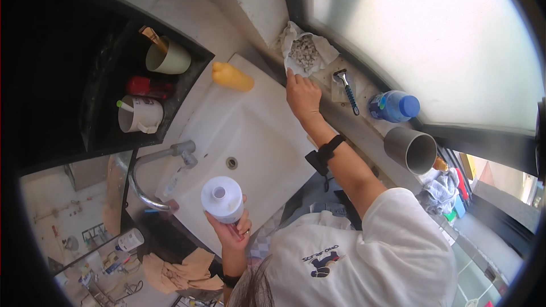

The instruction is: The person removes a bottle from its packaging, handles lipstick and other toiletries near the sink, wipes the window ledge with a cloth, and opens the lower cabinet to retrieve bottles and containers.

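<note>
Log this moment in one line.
left hand holding uncapped white bottle | right hand at crumpled wrapper's edge | pale bits in wrapper | razor nearby

"Dressed how?"

"In a white T-shirt (372,250), short-sleeved, printed on the front with dark lettering (320,253) and a small dark figure (325,264) touched with red."

"And at the wrists?"

"Black strap (331,146) with a dark boxy piece (316,162) on the right, black band (230,279) on the left. Plus a ring (247,231) on the left hand (232,231)."
</note>
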### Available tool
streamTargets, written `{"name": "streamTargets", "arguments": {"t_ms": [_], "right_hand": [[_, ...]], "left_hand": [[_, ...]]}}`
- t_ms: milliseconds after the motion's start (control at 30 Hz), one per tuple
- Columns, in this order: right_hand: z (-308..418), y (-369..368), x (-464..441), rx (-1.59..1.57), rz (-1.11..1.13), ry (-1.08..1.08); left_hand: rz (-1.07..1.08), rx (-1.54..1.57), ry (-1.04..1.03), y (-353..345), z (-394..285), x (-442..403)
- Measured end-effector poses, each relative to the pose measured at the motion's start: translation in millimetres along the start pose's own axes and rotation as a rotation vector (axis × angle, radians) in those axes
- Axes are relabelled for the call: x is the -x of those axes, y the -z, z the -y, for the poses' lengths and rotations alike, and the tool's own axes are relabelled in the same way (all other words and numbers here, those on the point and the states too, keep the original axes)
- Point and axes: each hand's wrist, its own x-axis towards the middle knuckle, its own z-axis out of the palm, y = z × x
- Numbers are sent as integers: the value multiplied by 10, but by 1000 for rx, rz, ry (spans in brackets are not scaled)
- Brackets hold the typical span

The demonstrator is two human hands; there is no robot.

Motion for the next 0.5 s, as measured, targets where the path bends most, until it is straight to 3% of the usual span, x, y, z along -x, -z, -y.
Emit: {"name": "streamTargets", "arguments": {"t_ms": [300, 500], "right_hand": [[-177, 288, -261, -33, -10, -18], [-609, 352, -680, -15, -198, -175]], "left_hand": [[14, 3, -7, -62, 30, -19], [-7, -11, -23, -37, 36, 11]]}}
